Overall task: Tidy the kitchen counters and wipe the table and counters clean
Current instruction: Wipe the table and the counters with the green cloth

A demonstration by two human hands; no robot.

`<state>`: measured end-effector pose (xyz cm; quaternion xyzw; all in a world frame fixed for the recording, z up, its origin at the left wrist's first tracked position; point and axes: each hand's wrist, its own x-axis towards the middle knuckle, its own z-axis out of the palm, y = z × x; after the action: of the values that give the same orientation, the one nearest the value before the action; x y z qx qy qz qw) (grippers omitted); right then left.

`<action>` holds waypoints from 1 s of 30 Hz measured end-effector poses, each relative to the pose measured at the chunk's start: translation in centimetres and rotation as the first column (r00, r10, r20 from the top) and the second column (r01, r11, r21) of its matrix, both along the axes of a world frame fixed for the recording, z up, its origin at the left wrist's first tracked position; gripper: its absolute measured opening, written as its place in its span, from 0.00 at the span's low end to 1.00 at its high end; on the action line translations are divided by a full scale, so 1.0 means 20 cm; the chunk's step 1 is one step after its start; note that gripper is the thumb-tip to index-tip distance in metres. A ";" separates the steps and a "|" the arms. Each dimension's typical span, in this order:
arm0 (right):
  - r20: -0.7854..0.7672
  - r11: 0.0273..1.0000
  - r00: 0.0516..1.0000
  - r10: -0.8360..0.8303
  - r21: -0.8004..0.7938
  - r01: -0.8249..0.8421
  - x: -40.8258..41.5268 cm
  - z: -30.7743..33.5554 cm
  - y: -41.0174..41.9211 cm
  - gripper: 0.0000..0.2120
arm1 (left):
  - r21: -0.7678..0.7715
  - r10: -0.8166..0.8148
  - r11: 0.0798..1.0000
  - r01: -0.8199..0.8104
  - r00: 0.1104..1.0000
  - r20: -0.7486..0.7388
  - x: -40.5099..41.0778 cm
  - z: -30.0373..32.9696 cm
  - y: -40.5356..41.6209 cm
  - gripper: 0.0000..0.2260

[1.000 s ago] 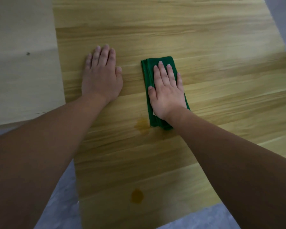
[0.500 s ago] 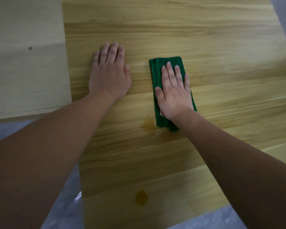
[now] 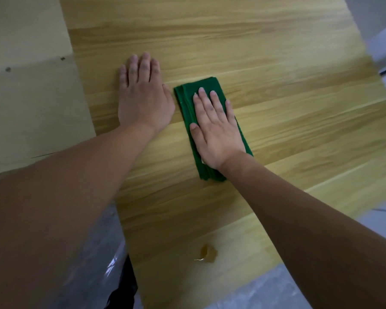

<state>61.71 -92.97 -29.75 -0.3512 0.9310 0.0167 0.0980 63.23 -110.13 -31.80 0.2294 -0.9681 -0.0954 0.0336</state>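
Here the right hand (image 3: 216,130) lies flat with straight fingers on the folded green cloth (image 3: 187,101), which sits on the wooden table (image 3: 276,63) directly beneath the palm. Just beside it, the left hand (image 3: 143,99) presses flat on bare wood. A brownish spill (image 3: 207,254) lies near the table's front edge.

the cloth (image 3: 187,101) lies on the tabletop (image 3: 276,63) under the right hand (image 3: 216,132). the left hand (image 3: 143,99) rests flat just left of it. a spill (image 3: 207,254) sits nearer the front edge, well apart from both.
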 end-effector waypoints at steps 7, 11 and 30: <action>-0.004 0.999 0.999 -0.047 0.012 0.047 0.08 -0.01 0.00 0.28 | -0.001 -0.001 1.000 0.001 1.000 -0.008 0.00 -0.02 -0.01 0.26; 0.001 1.000 1.000 -0.028 -0.008 0.028 0.19 -0.01 0.07 0.28 | 0.000 -0.006 1.000 0.006 1.000 -0.021 0.02 -0.01 0.00 0.25; 0.065 0.999 0.998 -0.023 -0.026 0.024 0.93 0.02 0.63 0.29 | 0.023 -0.048 0.999 0.049 0.999 -0.014 0.27 0.00 0.14 0.25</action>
<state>80.29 -80.45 -29.30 -0.3419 0.9316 -0.0080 0.1234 68.70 -107.33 -31.90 0.2056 -0.9720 -0.1087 0.0349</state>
